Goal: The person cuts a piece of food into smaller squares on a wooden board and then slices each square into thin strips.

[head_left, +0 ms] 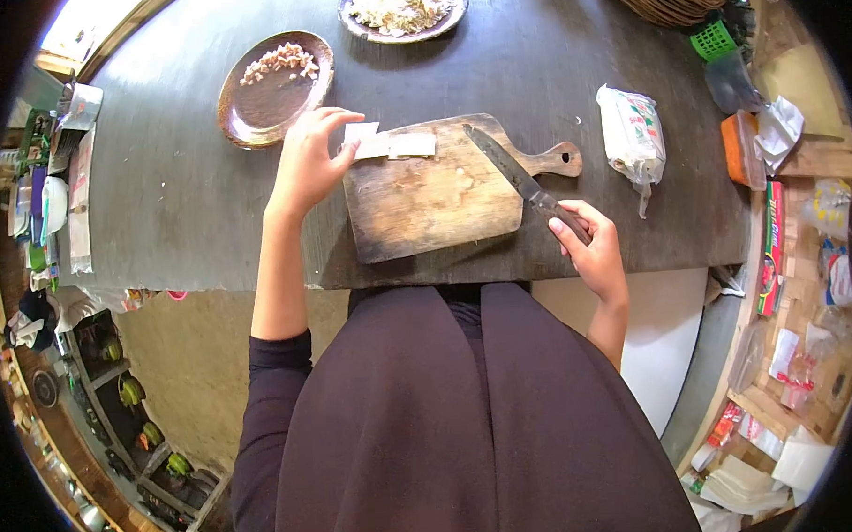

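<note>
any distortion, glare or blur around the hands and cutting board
Head view: strong fisheye bending with black corners; daylight glare washes out the top-left edge; the left hand on a white slice, right hand, knife and cutting board are sharp, evenly lit, with soft shadows on the dark table.

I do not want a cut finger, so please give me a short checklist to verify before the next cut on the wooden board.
1. Right hand grips the long dark-handled knife: ok.
2. Blade rests on the rectangular wooden cutting board, apart from the left hand: ok.
3. Left fingers hold the flat white slices at the board's far edge: ok.
4. Board lies wholly on the dark table: ok.
5. Blade sharpness: cannot tell.
</note>
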Motion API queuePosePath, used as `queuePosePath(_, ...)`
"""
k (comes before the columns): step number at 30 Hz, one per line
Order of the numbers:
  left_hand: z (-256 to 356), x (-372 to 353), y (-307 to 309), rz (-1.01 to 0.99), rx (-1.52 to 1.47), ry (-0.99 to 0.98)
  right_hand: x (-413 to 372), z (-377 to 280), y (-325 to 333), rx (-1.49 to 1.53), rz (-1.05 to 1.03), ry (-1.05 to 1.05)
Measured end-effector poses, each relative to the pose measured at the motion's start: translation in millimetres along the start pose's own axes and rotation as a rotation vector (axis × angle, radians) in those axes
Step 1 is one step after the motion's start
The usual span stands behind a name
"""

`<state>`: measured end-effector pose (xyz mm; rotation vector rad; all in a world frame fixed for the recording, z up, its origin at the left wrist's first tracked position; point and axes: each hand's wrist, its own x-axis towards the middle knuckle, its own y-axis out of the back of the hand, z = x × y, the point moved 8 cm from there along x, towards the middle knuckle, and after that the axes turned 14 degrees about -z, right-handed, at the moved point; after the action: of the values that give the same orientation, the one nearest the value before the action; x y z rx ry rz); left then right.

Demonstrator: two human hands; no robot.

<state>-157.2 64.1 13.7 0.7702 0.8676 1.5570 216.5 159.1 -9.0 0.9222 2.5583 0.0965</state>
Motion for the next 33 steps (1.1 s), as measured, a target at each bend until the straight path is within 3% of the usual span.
queuePosePath(12, -19.9, 25.2, -4.3, -0.296, -0.114, 0.090, 1.6, -5.3, -0.9, -0.034, 0.008, -0.005)
queuePosePath(18, -18.0, 34.0, 1.3, -0.271, -0.005, 0.077, 0.3, -2.9, -0.7, -0.018, 0.013, 0.018)
queuePosePath(21, -20.1, 36.1, 0.0, -0.350, -0.081, 0.129, -0.6, -5.6, -0.3, -0.013, 0.014, 0.018)
queuePosePath(33, -21.6, 36.0, 0.9, -0.290, -0.109, 0.126, 12.0, -21.4, -7.0, -0.086, -0.022, 0.049)
